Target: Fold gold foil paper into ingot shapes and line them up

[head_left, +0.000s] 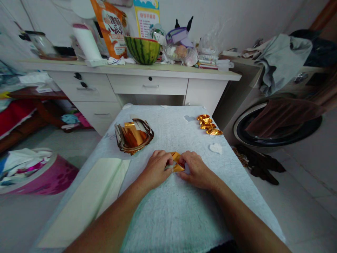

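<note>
Low over the middle of the cloth-covered table, my left hand and my right hand pinch a piece of gold foil paper from both sides. The foil is partly folded and shows a paler patch near my left fingers; my fingertips hide its ends. To the far left of it, a stack of gold foil sheets lies curled up on the table. Several folded gold foil ingots sit in a row at the far right.
A pale folded paper sheet lies along the table's left side. Behind the table stands a white cabinet bearing a cut watermelon. A pink bin is on the left, a washing machine on the right.
</note>
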The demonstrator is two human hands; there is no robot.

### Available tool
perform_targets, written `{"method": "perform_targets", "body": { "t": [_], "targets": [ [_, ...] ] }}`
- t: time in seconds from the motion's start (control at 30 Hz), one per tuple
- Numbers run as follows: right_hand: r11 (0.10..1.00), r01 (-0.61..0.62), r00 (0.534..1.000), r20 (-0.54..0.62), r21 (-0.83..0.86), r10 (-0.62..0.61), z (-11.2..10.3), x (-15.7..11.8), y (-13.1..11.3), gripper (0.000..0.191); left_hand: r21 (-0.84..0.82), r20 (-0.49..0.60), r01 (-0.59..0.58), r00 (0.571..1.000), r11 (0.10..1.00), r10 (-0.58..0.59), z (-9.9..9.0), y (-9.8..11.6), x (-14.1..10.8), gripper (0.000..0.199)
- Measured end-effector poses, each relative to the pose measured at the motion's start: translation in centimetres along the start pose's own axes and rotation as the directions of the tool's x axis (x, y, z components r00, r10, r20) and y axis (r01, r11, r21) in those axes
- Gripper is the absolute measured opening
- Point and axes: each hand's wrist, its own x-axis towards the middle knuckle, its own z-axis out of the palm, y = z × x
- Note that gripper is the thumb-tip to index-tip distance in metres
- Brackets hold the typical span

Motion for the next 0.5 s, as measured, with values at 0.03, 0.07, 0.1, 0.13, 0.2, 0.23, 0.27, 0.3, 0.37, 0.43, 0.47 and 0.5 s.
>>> {"method": "perform_targets", "body": {
  "t": [0.03,0.07,0.1,0.13,0.2,0.23,0.27,0.3,0.37,0.43,0.47,0.5],
  "targets": [
    [1.0,0.002,1.0,-0.011,-0.031,-0.002,0.2,0.08,0.0,0.024,-0.005,-0.006,-0.004,1.0,1.0,0.004,0.0,-0.06,0.0,0.008],
    [0.998,0.005,1.0,-0.017,-0.059,-0.006,0.34,0.16,-0.02,0.025,-0.01,-0.01,-0.006,1.0,1.0,0.006,-0.02,-0.1,-0.01,0.008],
    [0.997,0.009,1.0,-0.017,-0.083,-0.011,0.42,0.23,-0.06,0.024,-0.015,-0.013,-0.005,1.0,1.0,0.005,-0.06,-0.11,-0.02,0.008],
    [0.994,0.016,1.0,-0.013,-0.104,-0.018,0.42,0.3,-0.13,0.023,-0.019,-0.015,-0.003,1.0,1.0,0.002,-0.12,-0.11,-0.03,0.009],
    [0.99,0.035,0.999,-0.001,-0.14,-0.036,0.27,0.37,-0.33,0.02,-0.031,-0.019,0.0,1.0,1.0,-0.001,-0.25,-0.06,-0.04,0.01],
    [0.986,0.046,0.999,0.006,-0.159,-0.045,0.16,0.38,-0.45,0.018,-0.037,-0.02,0.0,1.0,0.999,-0.001,-0.31,-0.03,-0.04,0.01],
    [0.982,0.059,0.998,0.014,-0.18,-0.057,0.07,0.38,-0.57,0.017,-0.043,-0.021,0.001,1.0,0.999,-0.001,-0.36,0.0,-0.03,0.01],
    [0.976,0.075,0.997,0.023,-0.203,-0.072,0.01,0.38,-0.68,0.017,-0.046,-0.022,0.001,1.0,0.999,-0.002,-0.39,0.01,-0.02,0.01],
    [0.961,0.107,0.994,0.037,-0.256,-0.101,0.02,0.36,-0.84,0.016,-0.048,-0.023,0.007,1.0,0.999,-0.008,-0.4,0.0,0.0,0.01],
    [0.941,0.128,0.992,0.044,-0.313,-0.121,0.17,0.33,-0.91,0.015,-0.043,-0.026,0.008,1.0,0.999,-0.01,-0.34,-0.08,0.01,0.01],
    [0.932,0.134,0.991,0.045,-0.337,-0.126,0.25,0.3,-0.93,0.015,-0.038,-0.03,0.006,1.0,0.999,-0.007,-0.28,-0.14,0.01,0.011],
    [0.924,0.138,0.99,0.045,-0.356,-0.13,0.33,0.25,-0.95,0.014,-0.032,-0.035,0.003,0.999,0.999,-0.004,-0.21,-0.19,0.01,0.011]
  ]
}}
